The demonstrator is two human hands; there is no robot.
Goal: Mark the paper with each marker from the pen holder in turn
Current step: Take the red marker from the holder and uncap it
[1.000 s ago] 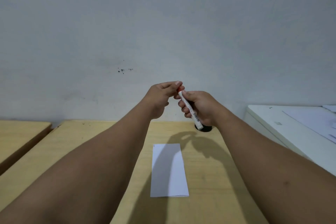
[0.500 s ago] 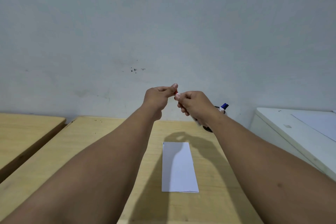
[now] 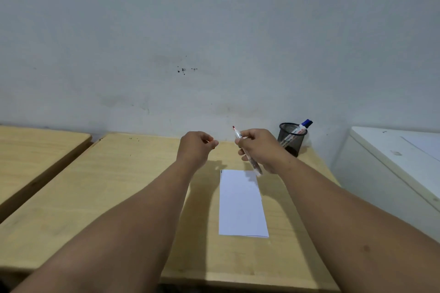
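Note:
My right hand grips a white marker with its red tip bare and pointing up and away. My left hand is closed just to the left of it, fingers pinched, apparently around the red cap, which is almost fully hidden. Both hands hover above the far end of a folded white paper lying on the wooden table. A black mesh pen holder stands at the back right by the wall, with a blue-capped marker leaning in it.
A second wooden table sits to the left across a narrow gap. A white cabinet with a sheet on top stands to the right. A grey wall runs close behind the tables.
The cap has come off the red marker and my hands have moved apart and lower. The camera has tilted, so the pen holder now shows in full.

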